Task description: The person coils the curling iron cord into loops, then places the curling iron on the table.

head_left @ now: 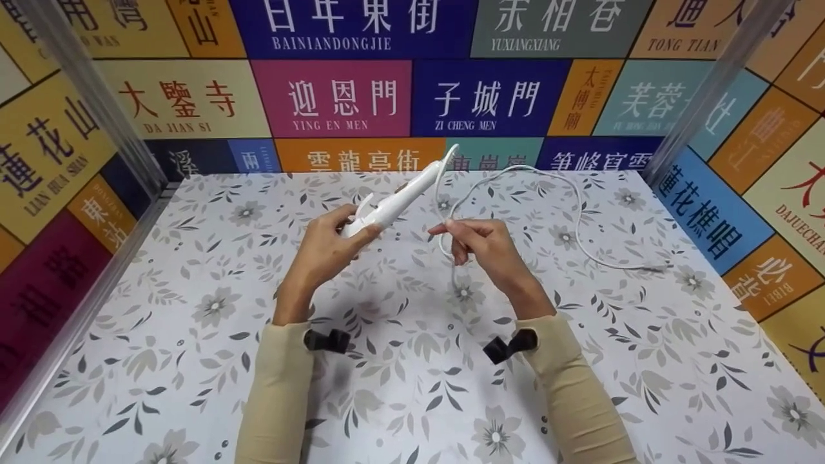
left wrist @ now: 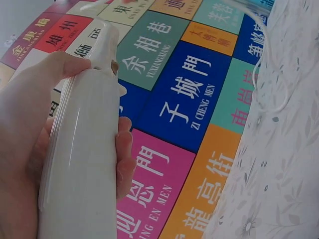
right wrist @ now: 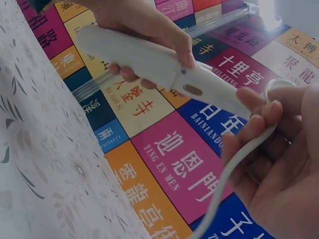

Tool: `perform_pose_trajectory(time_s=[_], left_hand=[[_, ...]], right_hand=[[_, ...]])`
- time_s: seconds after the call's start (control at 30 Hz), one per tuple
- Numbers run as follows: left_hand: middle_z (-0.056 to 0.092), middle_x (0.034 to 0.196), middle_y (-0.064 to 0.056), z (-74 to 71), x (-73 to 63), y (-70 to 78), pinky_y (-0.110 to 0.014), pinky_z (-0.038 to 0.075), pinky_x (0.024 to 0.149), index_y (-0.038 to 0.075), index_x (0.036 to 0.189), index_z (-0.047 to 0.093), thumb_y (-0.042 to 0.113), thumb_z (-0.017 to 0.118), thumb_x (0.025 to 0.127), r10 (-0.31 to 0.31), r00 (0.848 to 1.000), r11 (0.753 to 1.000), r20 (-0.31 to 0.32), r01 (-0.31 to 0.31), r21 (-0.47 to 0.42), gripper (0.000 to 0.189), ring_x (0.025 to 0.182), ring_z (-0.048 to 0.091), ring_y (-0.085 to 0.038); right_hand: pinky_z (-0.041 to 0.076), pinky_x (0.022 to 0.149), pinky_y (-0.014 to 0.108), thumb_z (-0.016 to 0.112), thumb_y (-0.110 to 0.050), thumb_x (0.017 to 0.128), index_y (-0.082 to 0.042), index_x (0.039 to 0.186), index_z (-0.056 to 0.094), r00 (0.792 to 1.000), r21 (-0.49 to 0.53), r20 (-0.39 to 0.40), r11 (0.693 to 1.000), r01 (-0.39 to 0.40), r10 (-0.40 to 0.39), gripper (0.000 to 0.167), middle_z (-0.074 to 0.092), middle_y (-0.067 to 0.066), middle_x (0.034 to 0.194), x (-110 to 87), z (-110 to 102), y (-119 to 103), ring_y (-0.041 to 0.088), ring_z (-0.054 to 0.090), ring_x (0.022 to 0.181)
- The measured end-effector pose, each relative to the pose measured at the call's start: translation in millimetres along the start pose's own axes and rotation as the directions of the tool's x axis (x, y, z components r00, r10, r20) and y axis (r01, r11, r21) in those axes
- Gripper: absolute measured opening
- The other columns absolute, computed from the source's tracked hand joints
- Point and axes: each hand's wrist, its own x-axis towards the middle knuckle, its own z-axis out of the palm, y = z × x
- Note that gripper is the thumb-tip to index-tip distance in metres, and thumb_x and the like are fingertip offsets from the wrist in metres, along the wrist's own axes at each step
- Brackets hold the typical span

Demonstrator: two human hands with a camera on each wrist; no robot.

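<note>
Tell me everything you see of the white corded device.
The white device is long, smooth and glossy, apparently plastic, with a curved piece standing off its body, a small brownish oval and a cord at its narrower end. It is tilted above the table, cord end raised; the left hand grips its wider end.

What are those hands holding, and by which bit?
The left fingers grip a white device by its wider body; the right fingers hold the white cord partway along.
</note>
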Motion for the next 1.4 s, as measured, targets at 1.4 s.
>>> perform_pose_trajectory(time_s=[1.4], left_hand=[[0.068, 0.071, 0.006, 11.6, -4.3, -1.5, -0.024, 0.037, 0.053, 0.024, 0.099, 0.081, 0.052, 0.081, 0.079, 0.052, 0.881, 0.969, 0.47, -0.157, 0.188, 0.035, 0.057, 0.045, -0.009]], right_hand=[[0.039, 0.062, 0.026, 0.082, -0.033, 0.083, -0.005, 0.074, 0.073, 0.968, -0.343, -0.065, 0.906, -0.25, 0.243, 0.031, 0.054, -0.008, 0.064, -9.7, -53, 6, 0.01, 0.042, 0.062]])
